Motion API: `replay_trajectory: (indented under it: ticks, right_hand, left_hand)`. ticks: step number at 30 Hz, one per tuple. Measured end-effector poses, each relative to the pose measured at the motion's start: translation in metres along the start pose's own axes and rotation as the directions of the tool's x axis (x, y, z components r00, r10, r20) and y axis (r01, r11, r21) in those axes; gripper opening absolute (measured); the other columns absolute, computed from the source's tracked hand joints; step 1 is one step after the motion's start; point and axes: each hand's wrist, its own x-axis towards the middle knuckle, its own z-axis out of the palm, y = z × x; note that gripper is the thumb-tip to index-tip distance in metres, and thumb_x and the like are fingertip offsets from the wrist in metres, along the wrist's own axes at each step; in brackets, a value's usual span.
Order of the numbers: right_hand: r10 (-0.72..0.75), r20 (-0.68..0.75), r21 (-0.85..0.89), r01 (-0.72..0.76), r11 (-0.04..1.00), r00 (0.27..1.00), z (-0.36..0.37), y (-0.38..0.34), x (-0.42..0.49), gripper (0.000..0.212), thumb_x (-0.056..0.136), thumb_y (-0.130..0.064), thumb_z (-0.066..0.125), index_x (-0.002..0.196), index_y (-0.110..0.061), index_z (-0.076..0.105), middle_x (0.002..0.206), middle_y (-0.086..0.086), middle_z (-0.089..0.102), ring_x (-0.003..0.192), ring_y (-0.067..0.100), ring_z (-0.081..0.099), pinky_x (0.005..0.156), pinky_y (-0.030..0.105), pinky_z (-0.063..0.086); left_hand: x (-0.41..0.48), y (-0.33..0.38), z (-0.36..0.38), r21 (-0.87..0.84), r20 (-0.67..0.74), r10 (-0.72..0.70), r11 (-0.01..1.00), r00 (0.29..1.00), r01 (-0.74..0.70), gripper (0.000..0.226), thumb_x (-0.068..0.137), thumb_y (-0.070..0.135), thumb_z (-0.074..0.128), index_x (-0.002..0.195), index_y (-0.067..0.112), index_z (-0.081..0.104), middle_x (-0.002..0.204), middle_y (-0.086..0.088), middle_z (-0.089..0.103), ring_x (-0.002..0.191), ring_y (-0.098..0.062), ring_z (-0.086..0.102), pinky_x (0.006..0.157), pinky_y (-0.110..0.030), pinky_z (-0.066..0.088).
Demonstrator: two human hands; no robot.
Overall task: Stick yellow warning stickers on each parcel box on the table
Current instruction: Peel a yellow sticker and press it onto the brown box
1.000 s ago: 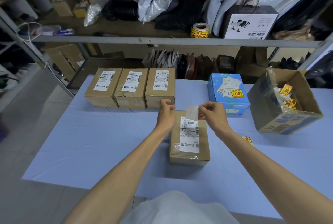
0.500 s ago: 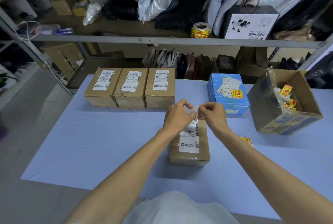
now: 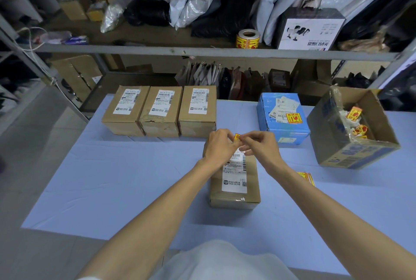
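A brown parcel box [image 3: 236, 192] with a white shipping label lies in the middle of the pale blue table [image 3: 126, 180]. Above its far end, my left hand [image 3: 219, 148] and my right hand [image 3: 261, 145] meet, both pinching a small yellow warning sticker [image 3: 237, 137] between their fingertips. Three more brown parcel boxes [image 3: 161, 110] stand side by side at the table's far edge, each with a white label on top. A blue box [image 3: 281, 119] at the far right carries a yellow sticker. Loose yellow stickers [image 3: 306, 177] lie on the table beside my right forearm.
An open cardboard box [image 3: 353, 131] holding crumpled sticker scraps stands at the right edge. A roll of yellow stickers [image 3: 247, 38] sits on the metal shelf [image 3: 202, 51] behind the table, among bags and cartons. Grey floor lies to the left.
My left hand has moved right from the box's corner to join my right hand. The white backing seen earlier is now hidden in the fingers and a yellow sticker corner shows.
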Motion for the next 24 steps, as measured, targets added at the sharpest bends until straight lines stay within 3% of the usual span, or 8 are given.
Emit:
replay_trajectory:
  ticks: [4, 7, 9, 11, 13, 15, 17, 24]
  right_hand:
    - [-0.007, -0.095, -0.071, 0.0, 0.997, 0.995, -0.007, 0.008, 0.004, 0.01, 0.084, -0.007, 0.065, 0.093, -0.008, 0.069, 0.082, 0.012, 0.07, 0.064, 0.018, 0.068, 0.059, 0.027, 0.055]
    - [0.017, -0.059, -0.098, -0.023, 0.995, 0.998, -0.011, 0.01, 0.008, 0.007, 0.086, -0.013, 0.067, 0.092, -0.01, 0.069, 0.084, 0.01, 0.071, 0.065, 0.017, 0.069, 0.062, 0.033, 0.058]
    - [0.029, -0.023, -0.083, -0.031, 0.996, 0.999, -0.011, 0.008, 0.008, 0.008, 0.087, -0.012, 0.067, 0.092, -0.006, 0.069, 0.081, 0.01, 0.072, 0.064, 0.017, 0.068, 0.057, 0.027, 0.056]
    - [0.03, -0.019, -0.058, -0.031, 0.998, 0.999, -0.009, 0.006, 0.008, 0.006, 0.088, -0.008, 0.066, 0.089, -0.004, 0.068, 0.076, 0.01, 0.071, 0.061, 0.015, 0.066, 0.054, 0.023, 0.053]
    - [0.021, -0.021, -0.053, -0.022, 0.998, 1.0, -0.009, 0.005, 0.007, 0.005, 0.087, -0.006, 0.066, 0.083, -0.004, 0.067, 0.071, 0.01, 0.068, 0.059, 0.015, 0.064, 0.054, 0.023, 0.052]
    - [0.009, -0.01, -0.067, -0.01, 0.998, 1.0, -0.009, 0.006, 0.006, 0.009, 0.086, -0.006, 0.065, 0.078, -0.006, 0.067, 0.068, 0.009, 0.067, 0.058, 0.015, 0.062, 0.053, 0.023, 0.05]
    - [0.001, 0.0, -0.097, -0.001, 0.995, 1.0, -0.009, 0.007, 0.006, 0.009, 0.086, -0.007, 0.065, 0.077, -0.006, 0.067, 0.069, 0.01, 0.068, 0.058, 0.015, 0.061, 0.052, 0.023, 0.049]
    - [0.015, 0.007, -0.167, -0.013, 0.986, 1.0, -0.008, 0.014, 0.009, 0.013, 0.087, -0.013, 0.067, 0.087, 0.0, 0.07, 0.082, 0.008, 0.069, 0.069, 0.016, 0.063, 0.053, 0.023, 0.047]
  left_hand:
    - [0.004, -0.009, -0.007, -0.312, 0.073, -0.117, 0.941, 0.99, 0.134, 0.011, 0.086, 0.024, 0.064, 0.083, 0.016, 0.07, 0.08, 0.001, 0.067, 0.076, -0.012, 0.059, 0.064, -0.024, 0.04]
    - [0.006, -0.012, -0.013, -0.434, 0.172, -0.132, 0.879, 0.976, 0.196, 0.014, 0.089, 0.021, 0.065, 0.09, 0.008, 0.072, 0.084, 0.0, 0.067, 0.074, -0.004, 0.058, 0.071, -0.02, 0.042]
    - [0.006, -0.012, -0.015, -0.474, 0.226, -0.144, 0.848, 0.963, 0.238, 0.019, 0.091, 0.018, 0.062, 0.099, 0.002, 0.07, 0.087, -0.003, 0.065, 0.052, 0.007, 0.053, 0.056, -0.008, 0.04]
    - [0.007, -0.013, -0.015, -0.482, 0.249, -0.167, 0.833, 0.954, 0.272, 0.022, 0.092, 0.015, 0.061, 0.104, -0.003, 0.068, 0.087, -0.006, 0.064, 0.037, 0.007, 0.047, 0.041, -0.005, 0.033]
    - [0.008, -0.017, -0.014, -0.47, 0.258, -0.167, 0.839, 0.952, 0.275, 0.021, 0.091, 0.016, 0.063, 0.101, -0.001, 0.07, 0.085, -0.006, 0.066, 0.048, 0.006, 0.054, 0.05, -0.009, 0.039]
    - [0.008, -0.021, -0.013, -0.455, 0.249, -0.153, 0.853, 0.956, 0.255, 0.017, 0.087, 0.02, 0.069, 0.094, 0.005, 0.073, 0.086, -0.003, 0.071, 0.076, -0.008, 0.066, 0.074, -0.022, 0.048]
    - [0.009, -0.024, -0.01, -0.426, 0.225, -0.158, 0.872, 0.962, 0.243, 0.016, 0.083, 0.024, 0.073, 0.089, 0.01, 0.075, 0.086, -0.002, 0.074, 0.091, -0.019, 0.069, 0.09, -0.034, 0.05]
    - [0.007, -0.026, -0.002, -0.372, 0.154, -0.269, 0.876, 0.951, 0.308, 0.021, 0.078, 0.027, 0.078, 0.089, 0.009, 0.077, 0.09, -0.004, 0.075, 0.094, -0.015, 0.067, 0.08, -0.025, 0.046]
